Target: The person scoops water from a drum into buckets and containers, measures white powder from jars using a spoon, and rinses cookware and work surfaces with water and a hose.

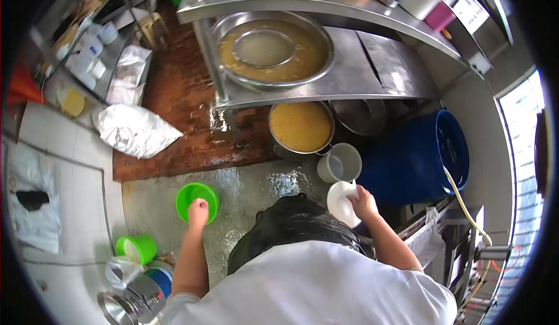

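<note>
My left hand is closed at the near rim of a bright green bucket, its fingers curled; whether they grip the rim or a handle is too small to tell. In my right hand is a white round container, held by its edge at my right side. Just beyond it stands a translucent whitish bucket. Farther on, a metal pot filled with yellow grain-like food sits on the floor.
A steel table ahead bears a wide basin of cloudy yellowish liquid. A blue barrel lies to the right. At left are a white sack, another green bucket and a metal machine.
</note>
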A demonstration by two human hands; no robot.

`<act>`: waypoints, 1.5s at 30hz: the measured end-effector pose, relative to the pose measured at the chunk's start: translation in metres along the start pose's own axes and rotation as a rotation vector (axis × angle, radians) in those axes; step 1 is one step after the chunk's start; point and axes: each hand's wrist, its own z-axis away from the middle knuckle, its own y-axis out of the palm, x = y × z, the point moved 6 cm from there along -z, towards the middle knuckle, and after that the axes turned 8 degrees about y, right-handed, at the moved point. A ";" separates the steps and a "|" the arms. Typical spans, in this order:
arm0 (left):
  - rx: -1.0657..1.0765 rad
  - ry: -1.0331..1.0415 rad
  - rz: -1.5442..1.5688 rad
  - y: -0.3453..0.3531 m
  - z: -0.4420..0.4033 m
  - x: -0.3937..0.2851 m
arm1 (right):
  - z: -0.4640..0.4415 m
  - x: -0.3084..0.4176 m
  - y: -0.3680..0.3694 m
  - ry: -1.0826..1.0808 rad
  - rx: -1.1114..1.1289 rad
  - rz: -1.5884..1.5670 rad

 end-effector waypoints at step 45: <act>1.060 1.231 0.086 0.146 0.022 -0.545 | 0.281 0.197 -0.337 -1.164 -0.862 -0.995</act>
